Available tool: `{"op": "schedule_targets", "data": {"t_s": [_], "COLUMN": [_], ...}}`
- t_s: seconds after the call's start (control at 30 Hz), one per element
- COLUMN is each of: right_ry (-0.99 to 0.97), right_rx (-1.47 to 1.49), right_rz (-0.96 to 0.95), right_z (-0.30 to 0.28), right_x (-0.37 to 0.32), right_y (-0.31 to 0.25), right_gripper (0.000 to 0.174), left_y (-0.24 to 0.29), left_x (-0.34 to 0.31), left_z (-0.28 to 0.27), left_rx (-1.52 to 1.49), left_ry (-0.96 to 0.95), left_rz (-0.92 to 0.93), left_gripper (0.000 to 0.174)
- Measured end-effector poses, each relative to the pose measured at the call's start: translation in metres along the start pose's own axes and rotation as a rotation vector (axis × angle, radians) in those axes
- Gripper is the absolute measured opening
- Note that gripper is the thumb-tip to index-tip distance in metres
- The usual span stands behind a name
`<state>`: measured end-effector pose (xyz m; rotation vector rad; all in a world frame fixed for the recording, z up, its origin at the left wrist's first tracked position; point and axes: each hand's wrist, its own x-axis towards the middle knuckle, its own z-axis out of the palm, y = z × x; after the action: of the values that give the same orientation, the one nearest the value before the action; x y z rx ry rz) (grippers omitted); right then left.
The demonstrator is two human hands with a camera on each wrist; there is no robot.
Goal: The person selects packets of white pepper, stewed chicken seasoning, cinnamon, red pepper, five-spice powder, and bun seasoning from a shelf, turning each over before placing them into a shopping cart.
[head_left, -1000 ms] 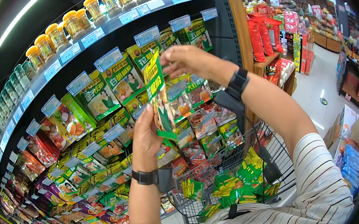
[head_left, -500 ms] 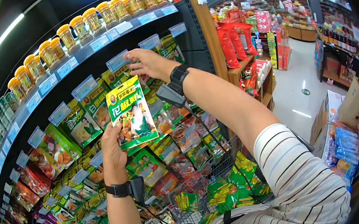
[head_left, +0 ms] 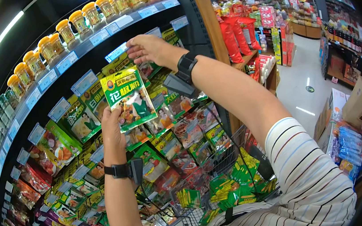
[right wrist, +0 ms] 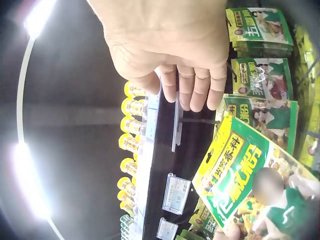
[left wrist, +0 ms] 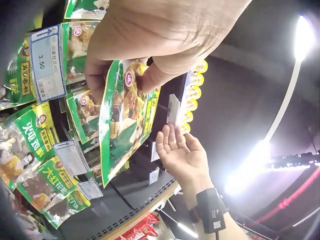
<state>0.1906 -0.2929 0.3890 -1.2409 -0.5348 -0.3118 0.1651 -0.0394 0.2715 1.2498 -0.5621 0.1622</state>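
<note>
My left hand [head_left: 112, 129] holds a green and yellow seasoning packet [head_left: 131, 101] by its lower left side, thumb on the front and fingers behind. The packet's printed front faces the head camera, and it hangs in front of the shelf. In the left wrist view the packet [left wrist: 129, 112] is seen at a slant. Above the packet, my right hand [head_left: 150, 50] is raised with its fingers extended, their tips right by a price tag [head_left: 116, 53] on a hook. Nothing lies in its palm in the left wrist view.
More hanging packets [head_left: 81, 122] fill the shelf behind and below. Yellow-capped jars [head_left: 64, 32] line the shelf above. Green packets [head_left: 228, 190] lie in a shopping cart [head_left: 234, 147] close to the body. An aisle floor [head_left: 296, 82] opens at right.
The packet has turned from nearly edge-on to face the head camera, then risen slightly. The head view has shifted to the right. The right hand stays raised near the tags.
</note>
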Motion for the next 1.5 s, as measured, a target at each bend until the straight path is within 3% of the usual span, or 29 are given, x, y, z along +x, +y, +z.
{"op": "schedule_targets", "data": {"t_s": [0.53,0.63,0.73,1.03,1.13,1.23,1.27,1.37,1.4,1.5], "right_ry": [-0.011,-0.049,-0.016,-0.021,-0.026,-0.066,-0.088,-0.119,-0.096,-0.132], "right_rx": [-0.143,-0.170,-0.136,-0.113,-0.116,-0.158,-0.130,-0.090,-0.103,-0.074], "right_rz": [-0.077,-0.054,-0.075,-0.075,-0.044,-0.007,0.008,0.026,0.036,0.052], "right_z": [0.002,0.001,0.002,-0.002,0.000,0.002,0.002,-0.006,-0.005,-0.024], "right_x": [-0.003,-0.005,-0.005,-0.010,-0.014,-0.022,-0.027,-0.027,-0.034,-0.043], "right_y": [-0.010,-0.013,-0.010,-0.009,-0.007,-0.004,-0.003,0.010,0.009,0.025], "right_gripper": [0.040,0.049,0.041,0.042,0.044,0.057,0.062,0.064,0.066,0.066], "left_y": [-0.021,-0.022,-0.027,-0.032,-0.039,-0.051,-0.057,-0.059,-0.053,-0.064], "left_x": [0.057,0.065,0.066,0.072,0.090,0.116,0.125,0.120,0.110,0.118], "left_z": [0.035,0.039,0.046,0.046,0.031,0.019,0.012,0.016,0.018,-0.002], "left_rx": [-0.056,-0.070,-0.089,-0.043,0.004,0.132,0.109,0.246,0.356,0.435], "left_ry": [0.059,0.081,0.114,0.207,0.180,0.316,0.260,0.288,0.268,0.195], "left_rz": [0.094,0.102,0.107,0.136,0.040,-0.042,-0.026,0.057,0.108,0.014], "left_gripper": [0.022,0.023,0.024,0.024,0.039,0.053,0.061,0.024,0.029,0.030]}}
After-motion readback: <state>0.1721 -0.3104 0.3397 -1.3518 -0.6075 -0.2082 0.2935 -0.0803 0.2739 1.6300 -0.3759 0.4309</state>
